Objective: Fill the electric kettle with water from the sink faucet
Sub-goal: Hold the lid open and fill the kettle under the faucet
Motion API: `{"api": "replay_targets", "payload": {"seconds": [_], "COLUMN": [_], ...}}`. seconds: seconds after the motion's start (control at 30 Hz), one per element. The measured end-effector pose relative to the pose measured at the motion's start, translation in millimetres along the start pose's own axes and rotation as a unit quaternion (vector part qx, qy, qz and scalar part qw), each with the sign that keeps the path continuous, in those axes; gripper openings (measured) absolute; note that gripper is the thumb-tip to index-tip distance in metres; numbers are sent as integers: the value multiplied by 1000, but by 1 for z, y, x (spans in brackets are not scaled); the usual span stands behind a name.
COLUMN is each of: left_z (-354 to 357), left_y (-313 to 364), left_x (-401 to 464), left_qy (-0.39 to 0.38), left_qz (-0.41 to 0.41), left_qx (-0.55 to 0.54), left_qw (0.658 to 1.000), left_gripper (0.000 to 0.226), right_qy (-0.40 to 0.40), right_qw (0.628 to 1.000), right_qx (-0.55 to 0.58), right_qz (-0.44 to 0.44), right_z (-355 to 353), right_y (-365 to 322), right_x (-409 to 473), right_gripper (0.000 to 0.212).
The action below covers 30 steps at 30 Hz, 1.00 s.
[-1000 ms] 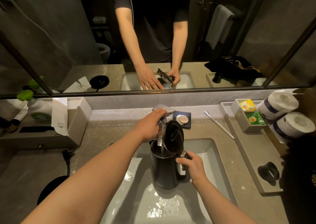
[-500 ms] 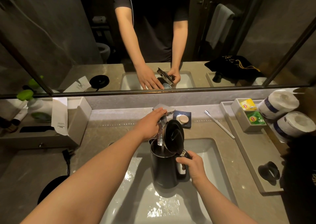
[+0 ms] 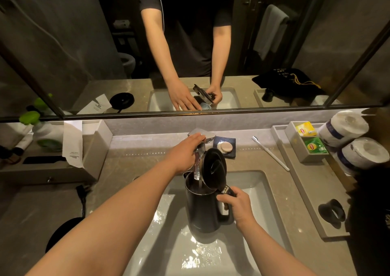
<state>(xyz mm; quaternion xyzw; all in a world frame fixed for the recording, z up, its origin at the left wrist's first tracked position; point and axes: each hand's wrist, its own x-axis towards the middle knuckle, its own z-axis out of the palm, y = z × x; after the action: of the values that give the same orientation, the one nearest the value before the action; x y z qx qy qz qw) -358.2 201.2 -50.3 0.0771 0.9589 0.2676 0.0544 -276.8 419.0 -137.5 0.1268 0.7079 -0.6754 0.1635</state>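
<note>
Pouring from the faucet, water enters the open kettle.

Faucet: lever partly covered by the left hand; spout tip hidden behind the raised kettle lid.
Electric kettle: water level inside not readable; handle largely wrapped by the right hand.
Kettle base, near left: partly hidden behind the left forearm.
Toilet rolls, far right: the nearer one is cut off by the picture's edge.
Bottles, far left: blurred, labels illegible.
Paper card: print too small to read.
</note>
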Motion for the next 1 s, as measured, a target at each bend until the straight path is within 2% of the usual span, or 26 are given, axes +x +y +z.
{"api": "replay_targets", "payload": {"seconds": [0.67,1.0], "left_z": [1,-1], "left_y": [0,1], "left_x": [0,-2], "left_qy": [9,13], "left_qz": [-5,-2], "left_qx": [7,3], "left_qw": [1000,1000], "left_gripper": [65,63], "right_qy": [4,9], "right_qw": [1000,1000], "right_qx": [2,-2], "right_qz": [4,5], "right_z": [1,0], "right_y": [2,8], "right_x": [4,7], "right_gripper": [16,24]}}
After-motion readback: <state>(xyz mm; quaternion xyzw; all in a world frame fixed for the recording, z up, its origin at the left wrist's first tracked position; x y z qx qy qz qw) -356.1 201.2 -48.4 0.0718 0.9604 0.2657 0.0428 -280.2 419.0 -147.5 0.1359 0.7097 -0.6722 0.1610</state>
